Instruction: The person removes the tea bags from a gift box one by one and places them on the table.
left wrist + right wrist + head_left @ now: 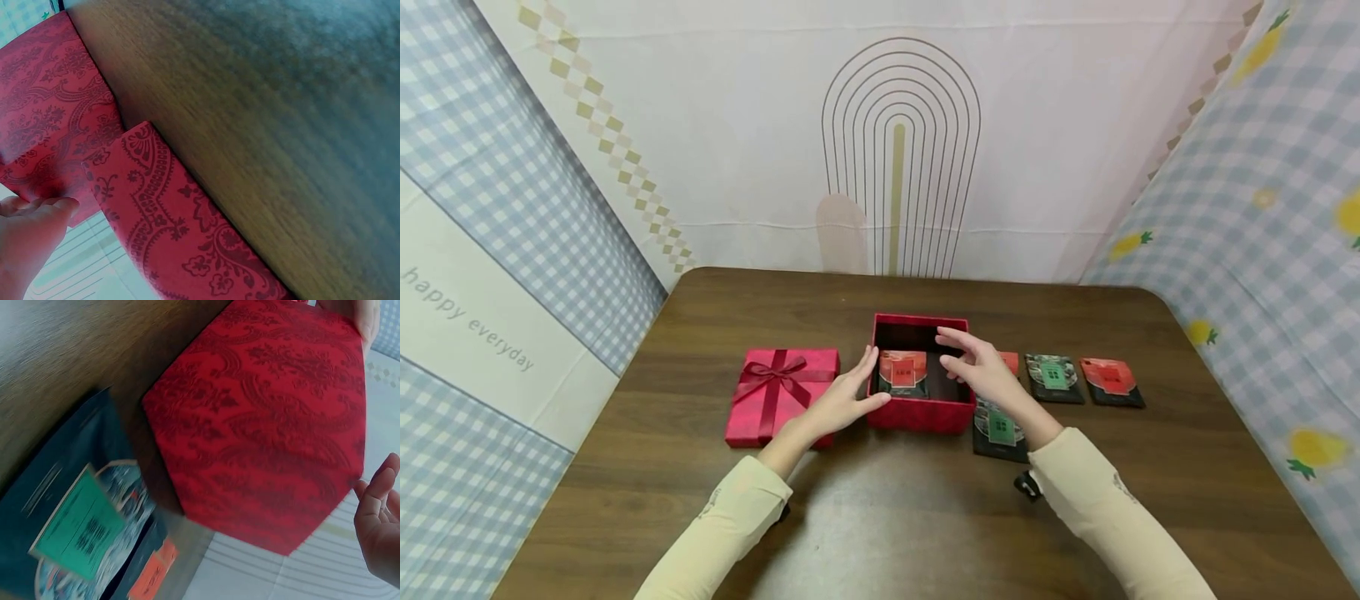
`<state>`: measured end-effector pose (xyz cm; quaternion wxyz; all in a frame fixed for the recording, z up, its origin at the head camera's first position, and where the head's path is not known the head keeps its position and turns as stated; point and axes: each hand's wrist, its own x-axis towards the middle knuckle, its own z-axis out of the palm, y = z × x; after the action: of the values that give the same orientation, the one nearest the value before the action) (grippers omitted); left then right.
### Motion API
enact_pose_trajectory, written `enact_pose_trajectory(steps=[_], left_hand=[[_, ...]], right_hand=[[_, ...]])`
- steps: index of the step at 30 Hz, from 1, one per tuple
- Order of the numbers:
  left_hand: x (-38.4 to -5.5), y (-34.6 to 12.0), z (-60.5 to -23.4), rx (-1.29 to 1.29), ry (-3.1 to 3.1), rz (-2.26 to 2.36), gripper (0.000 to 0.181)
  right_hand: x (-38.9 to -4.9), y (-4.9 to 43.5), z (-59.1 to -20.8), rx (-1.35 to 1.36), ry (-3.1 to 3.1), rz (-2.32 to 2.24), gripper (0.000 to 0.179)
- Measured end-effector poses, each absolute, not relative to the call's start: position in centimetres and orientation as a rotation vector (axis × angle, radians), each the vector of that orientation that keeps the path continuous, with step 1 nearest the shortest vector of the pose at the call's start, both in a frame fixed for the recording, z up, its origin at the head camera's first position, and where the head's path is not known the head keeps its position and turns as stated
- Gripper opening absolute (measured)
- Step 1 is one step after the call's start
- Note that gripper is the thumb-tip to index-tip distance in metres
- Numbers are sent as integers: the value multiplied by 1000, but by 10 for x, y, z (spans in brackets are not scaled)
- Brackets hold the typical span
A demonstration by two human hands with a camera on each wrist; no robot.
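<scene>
A red patterned box [921,417] stands without its lid in the middle of the table. Inside, on its left, lies a red and black packet [902,372]; a dark surface shows to the packet's right. My left hand [842,400] rests against the box's left side with fingers stretched along the rim. In the left wrist view its fingertips [65,205] are at the red wall. My right hand [981,371] is over the box's right part, fingers loosely bent and nothing seen between them. The right wrist view puts this hand [378,531] by the box's upper corner.
Left of the box lies a red lid [748,408] with a ribbon bow [771,375]. To the right are a green-labelled packet [1054,377], a red-labelled one [1111,379], a nearer green one [1000,429] and another red one [1011,361], partly covered by my right hand.
</scene>
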<state>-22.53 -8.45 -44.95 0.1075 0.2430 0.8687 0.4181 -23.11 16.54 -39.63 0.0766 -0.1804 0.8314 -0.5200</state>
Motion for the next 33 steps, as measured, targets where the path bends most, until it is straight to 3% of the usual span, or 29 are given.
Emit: enact_pose_trajectory(steps=[17, 33], left_hand=[[-225, -85, -451, 740, 2575, 1240, 76], [-227, -85, -454, 741, 2565, 1240, 77]], right_hand=[[-259, 131, -426, -460, 2512, -1498, 48], [-269, 120, -436, -351, 2647, -1072, 48]])
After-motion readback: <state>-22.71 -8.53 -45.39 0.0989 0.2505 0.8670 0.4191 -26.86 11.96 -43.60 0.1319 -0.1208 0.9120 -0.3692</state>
